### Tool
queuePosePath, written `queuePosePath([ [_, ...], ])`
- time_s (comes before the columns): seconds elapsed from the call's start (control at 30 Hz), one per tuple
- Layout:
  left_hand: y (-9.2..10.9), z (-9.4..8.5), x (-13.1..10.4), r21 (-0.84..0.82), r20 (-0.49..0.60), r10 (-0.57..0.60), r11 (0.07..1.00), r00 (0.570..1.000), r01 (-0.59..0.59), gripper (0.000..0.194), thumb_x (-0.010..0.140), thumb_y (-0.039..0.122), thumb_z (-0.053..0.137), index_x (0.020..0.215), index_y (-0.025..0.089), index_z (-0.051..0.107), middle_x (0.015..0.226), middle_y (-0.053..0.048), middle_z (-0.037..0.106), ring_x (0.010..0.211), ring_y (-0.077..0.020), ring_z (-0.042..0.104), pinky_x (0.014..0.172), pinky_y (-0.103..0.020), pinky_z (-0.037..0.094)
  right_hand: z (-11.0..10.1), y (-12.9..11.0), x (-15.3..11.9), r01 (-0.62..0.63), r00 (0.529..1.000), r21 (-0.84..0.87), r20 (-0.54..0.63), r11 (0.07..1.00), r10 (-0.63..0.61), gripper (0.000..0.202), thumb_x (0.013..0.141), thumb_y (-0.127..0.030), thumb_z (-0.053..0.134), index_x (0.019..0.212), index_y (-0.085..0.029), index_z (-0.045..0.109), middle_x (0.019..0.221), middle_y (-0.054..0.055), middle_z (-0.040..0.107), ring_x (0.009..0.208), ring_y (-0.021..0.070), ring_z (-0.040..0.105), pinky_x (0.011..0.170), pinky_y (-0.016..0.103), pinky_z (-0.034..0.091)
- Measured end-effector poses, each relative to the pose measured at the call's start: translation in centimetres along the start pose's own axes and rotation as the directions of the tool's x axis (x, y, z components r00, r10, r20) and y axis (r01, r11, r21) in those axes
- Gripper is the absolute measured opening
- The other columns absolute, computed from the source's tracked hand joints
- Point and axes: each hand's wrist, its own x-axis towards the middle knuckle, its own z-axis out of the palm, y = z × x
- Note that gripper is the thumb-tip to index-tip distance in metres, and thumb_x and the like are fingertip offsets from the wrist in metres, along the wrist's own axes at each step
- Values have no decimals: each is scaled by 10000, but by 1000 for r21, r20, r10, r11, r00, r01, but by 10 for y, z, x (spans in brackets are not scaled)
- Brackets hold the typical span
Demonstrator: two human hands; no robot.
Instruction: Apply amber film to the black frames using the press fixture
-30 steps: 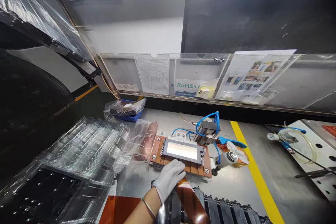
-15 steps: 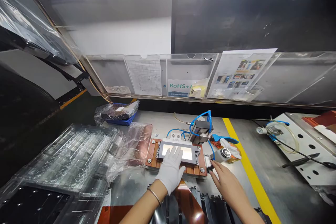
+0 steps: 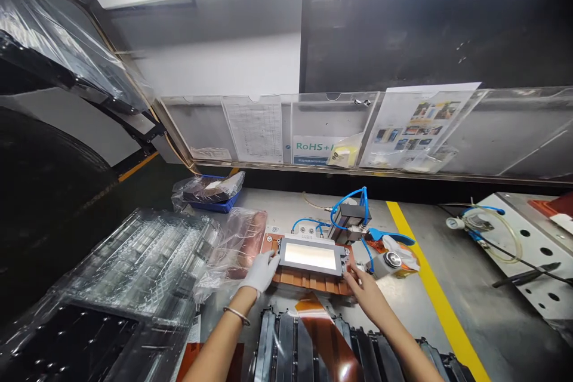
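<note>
A flat rectangular panel (image 3: 310, 255) with a pale shiny face in a dark frame lies on a copper-coloured fixture plate (image 3: 308, 279) on the grey bench. My left hand (image 3: 261, 271), in a white glove, touches the panel's left end. My right hand (image 3: 360, 286), bare, has its fingertips at the panel's right end. Whether the fingers grip the frame or only rest against it cannot be told. Blue air hoses (image 3: 351, 200) run to a small metal block just behind the fixture.
Black trays with an orange film (image 3: 320, 343) lie at the near edge. Plastic-wrapped stacks of trays (image 3: 134, 268) fill the left side. A round silver knob (image 3: 393, 259) sits right of the fixture, beside a yellow floor stripe (image 3: 430, 286). A white perforated plate (image 3: 532, 256) stands at far right.
My left hand slid off the panel's face to its left end. My right hand came in from the right and moved to the panel's right end.
</note>
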Motion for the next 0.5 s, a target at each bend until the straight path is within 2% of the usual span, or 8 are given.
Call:
queuePosePath([
  [0.1,7,13,7,-121,77,-90,988,993,99,353,894,358,437,1116,118,570,868,-98,665,608,-150,630,486,-243,509,17,-6,13,-151,989,217,35,964,147,493,760,-491,509,1092,-132,570,861,106,665,622,205,650,597,395,583],
  [0.2,9,23,-3,-226,92,-161,958,983,178,342,892,361,450,1131,123,501,982,-108,624,545,-94,584,437,-211,489,19,-4,5,-229,973,388,58,893,225,492,664,-531,630,995,-170,579,838,72,677,640,206,670,665,395,590],
  [0.3,-3,26,-34,-296,116,-194,929,974,220,360,878,393,472,1125,131,476,1049,-129,607,585,-106,597,529,-272,555,15,5,-29,-285,956,499,87,819,280,642,519,-598,736,980,-180,576,890,77,665,695,239,691,716,392,598],
  [0.37,-14,26,-61,-321,119,-193,921,974,222,426,859,458,490,1146,143,467,1136,-151,583,755,-162,641,643,-315,583,14,11,-61,-314,945,540,102,781,310,767,480,-658,750,1041,-170,559,948,86,651,747,248,697,757,389,597],
  [0.43,-22,24,-88,-369,91,-163,911,982,185,526,840,548,487,1189,157,447,1206,-163,563,994,-223,622,806,-352,569,16,14,-93,-329,937,582,103,744,334,847,498,-701,736,1125,-172,525,1042,95,625,827,252,695,823,391,585],
  [0.5,-24,22,-109,-502,58,-131,853,990,142,574,852,608,430,1233,178,414,1262,-159,548,1155,-234,564,949,-372,511,19,14,-120,-319,933,652,89,688,348,818,577,-703,700,1190,-209,476,1164,95,578,936,254,681,910,400,553],
])
